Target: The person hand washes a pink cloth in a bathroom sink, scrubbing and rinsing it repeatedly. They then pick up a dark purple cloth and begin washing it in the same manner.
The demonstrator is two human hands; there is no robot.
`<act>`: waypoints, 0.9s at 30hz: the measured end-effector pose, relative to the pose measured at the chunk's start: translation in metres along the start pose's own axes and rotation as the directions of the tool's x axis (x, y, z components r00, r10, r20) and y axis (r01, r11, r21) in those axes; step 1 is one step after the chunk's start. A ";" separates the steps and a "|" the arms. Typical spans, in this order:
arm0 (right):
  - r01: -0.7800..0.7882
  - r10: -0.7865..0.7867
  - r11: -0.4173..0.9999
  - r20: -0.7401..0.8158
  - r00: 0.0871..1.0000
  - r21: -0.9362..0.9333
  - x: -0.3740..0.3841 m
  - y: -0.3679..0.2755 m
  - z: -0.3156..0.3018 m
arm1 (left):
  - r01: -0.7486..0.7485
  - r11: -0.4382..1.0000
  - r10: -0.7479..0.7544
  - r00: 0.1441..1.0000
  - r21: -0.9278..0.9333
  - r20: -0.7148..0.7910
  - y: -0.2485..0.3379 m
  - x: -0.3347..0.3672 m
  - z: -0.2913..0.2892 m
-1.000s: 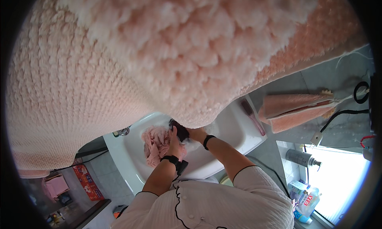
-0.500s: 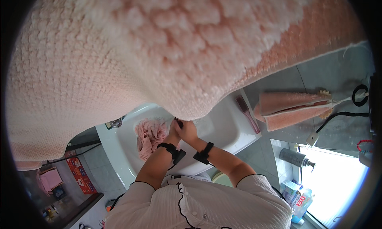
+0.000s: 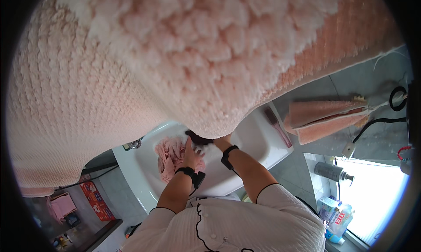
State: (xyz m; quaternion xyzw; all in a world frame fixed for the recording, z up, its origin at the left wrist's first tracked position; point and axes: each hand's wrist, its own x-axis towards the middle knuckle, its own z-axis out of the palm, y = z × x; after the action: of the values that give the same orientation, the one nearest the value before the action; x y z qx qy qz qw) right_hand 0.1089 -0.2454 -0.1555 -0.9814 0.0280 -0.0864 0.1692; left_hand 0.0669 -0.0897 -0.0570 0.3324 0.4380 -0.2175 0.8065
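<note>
A white washbasin (image 3: 147,187) lies below me. My left hand (image 3: 189,156) is over its left part, thumb up and fingers apart, slightly blurred. Beneath and beside that hand is a bunched, wet-looking pink cloth (image 3: 169,157). A dark cloth (image 3: 198,138) stretches between my hands, close to my left thumb and reaching up to my right hand. Of my right hand (image 3: 222,142) only the back and wrist edge show; a hanging fluffy pink towel (image 3: 210,76) covers its fingers. Whether it grips the dark cloth is hidden. Both wrists carry black straps.
A pink hairbrush (image 3: 278,127) rests on the basin's right rim, a metal tap (image 3: 133,143) at its left. A folded pink towel (image 3: 326,116) hangs on the right wall. A grey spray can (image 3: 331,171) and detergent pouches (image 3: 335,214) stand by the bright window.
My hands were pressed together around something dark and have parted. The left has moved lower left to the pink cloth, the right slightly right behind the towel. More dark cloth shows.
</note>
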 end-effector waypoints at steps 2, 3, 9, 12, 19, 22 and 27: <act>0.411 -0.327 0.878 0.323 0.888 -0.244 -0.014 -0.030 -0.036 | -0.083 0.990 0.078 0.996 0.118 0.043 0.005 -0.028 -0.004; 0.494 -0.447 0.867 0.332 0.831 -0.069 -0.011 -0.023 -0.032 | -0.095 0.987 0.088 0.994 0.126 0.060 0.006 -0.033 -0.005; -0.218 0.077 0.935 0.441 0.894 0.280 -0.019 -0.023 -0.018 | 0.075 0.985 -0.063 0.995 -0.159 0.079 -0.004 -0.006 -0.004; -0.194 -0.104 0.834 0.492 0.864 0.517 -0.027 -0.059 -0.066 | -0.047 0.997 0.059 0.972 -0.058 0.228 0.023 -0.047 0.020; -0.225 0.020 0.812 0.360 0.933 0.538 0.002 -0.113 -0.186 | -0.182 0.974 0.219 0.910 -0.135 0.352 -0.009 -0.006 0.026; -0.251 0.104 0.802 0.286 0.952 0.542 0.006 -0.094 -0.143 | -0.022 0.969 0.099 0.947 -0.247 0.307 -0.020 0.020 0.024; -0.115 -0.003 0.849 0.223 0.975 0.516 0.007 -0.062 -0.109 | -0.051 0.994 0.061 0.993 -0.100 0.099 -0.014 0.012 0.033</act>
State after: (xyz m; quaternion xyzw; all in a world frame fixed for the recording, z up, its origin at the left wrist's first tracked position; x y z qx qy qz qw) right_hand 0.0975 -0.2234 -0.0326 -0.8999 0.0135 0.0213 0.4353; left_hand 0.0824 -0.1242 -0.0588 0.2931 0.3969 -0.1900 0.8488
